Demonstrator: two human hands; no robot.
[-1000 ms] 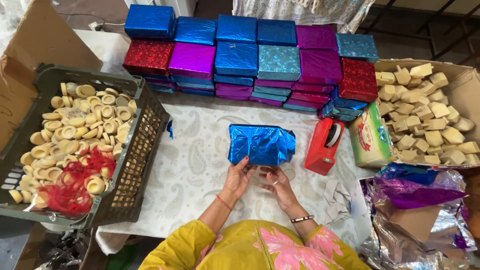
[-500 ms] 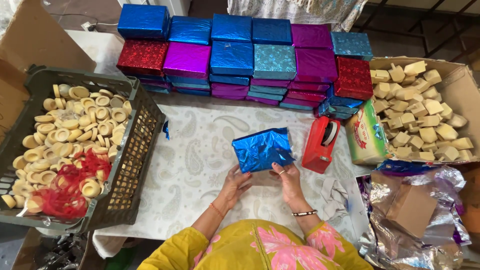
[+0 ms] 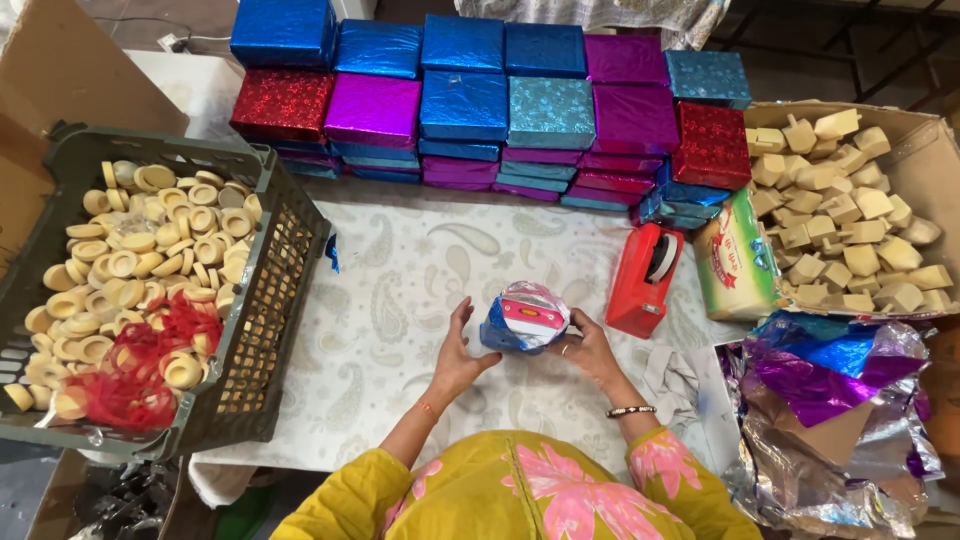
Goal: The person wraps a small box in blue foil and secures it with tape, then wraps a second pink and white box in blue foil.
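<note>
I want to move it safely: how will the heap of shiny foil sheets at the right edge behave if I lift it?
The foil sheets look crumpled and thin, so probably floppy and very light. Their glossy surfaces may slide apart, since they lie loosely piled. Creases suggest they tear or wrinkle easily.

You have one view only, from the camera on your head, so no second view shares the scene. It looks steeply down and forward over your yellow sleeves at the table [image 3: 400, 290], close enough that your hands sit low in the middle. The far edge, lined with foil boxes [image 3: 470, 100], runs along the top. A crate [image 3: 280, 300] marks the left edge and a carton [image 3: 930, 170] the right.
</note>
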